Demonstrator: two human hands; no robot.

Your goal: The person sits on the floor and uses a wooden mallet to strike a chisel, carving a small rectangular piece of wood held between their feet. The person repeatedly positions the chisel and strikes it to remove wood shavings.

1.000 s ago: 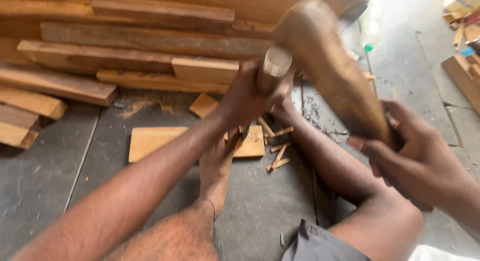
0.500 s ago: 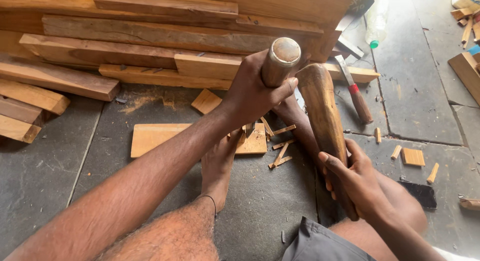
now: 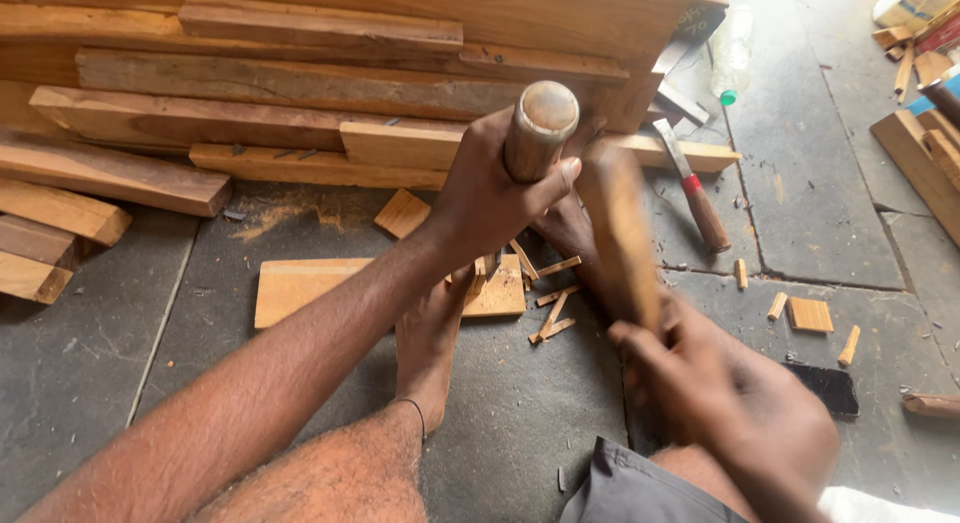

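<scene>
Floor (image 3: 90,383) work: person sits on grey stone slabs, one bare foot (image 3: 430,333) pinning a flat wooden board (image 3: 300,288) down.

Left hand (image 3: 490,198) has fingers wrapped tight around a round wooden chisel handle (image 3: 538,128), held upright just above the board's right end. Right hand (image 3: 740,403) has fingers closed around the grip of a wooden mallet (image 3: 620,233), head blurred, right beside the handle.

Room: open slab to the left and below the board. Lumber stack (image 3: 300,93) closes off the far edge, near the board. Right side is cluttered.

Counts: one board underfoot, one square offcut (image 3: 402,213) behind it, several thin splinters (image 3: 550,308) at the board's right end, one spare red-banded chisel (image 3: 690,188) lying flat, four small blocks (image 3: 808,314) near it, one dark flat stone (image 3: 825,388), one clear plastic bottle (image 3: 732,53).

Versus half a second ago: mallet has swung in closer to the handle and lower; left hand's grip unchanged.
</scene>
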